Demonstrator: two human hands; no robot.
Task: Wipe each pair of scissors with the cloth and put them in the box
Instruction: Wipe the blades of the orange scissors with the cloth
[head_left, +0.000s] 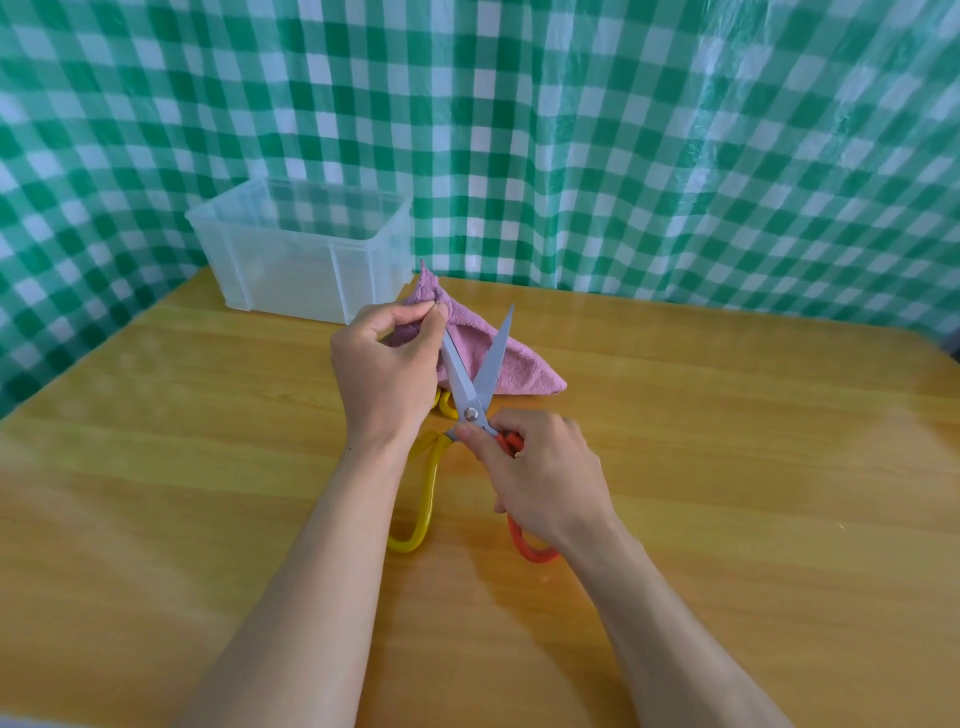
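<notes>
A pair of scissors with one yellow and one orange handle is spread wide above the wooden table. My right hand grips the orange handle just below the pivot. My left hand pinches a pink cloth around the tip of the left blade. The rest of the cloth hangs behind the blades onto the table. A clear plastic box stands at the back left of the table. Part of another yellow handle peeks out under the cloth, mostly hidden.
The wooden table ends at a green-and-white checked plastic curtain behind and on both sides. The box stands close to that curtain.
</notes>
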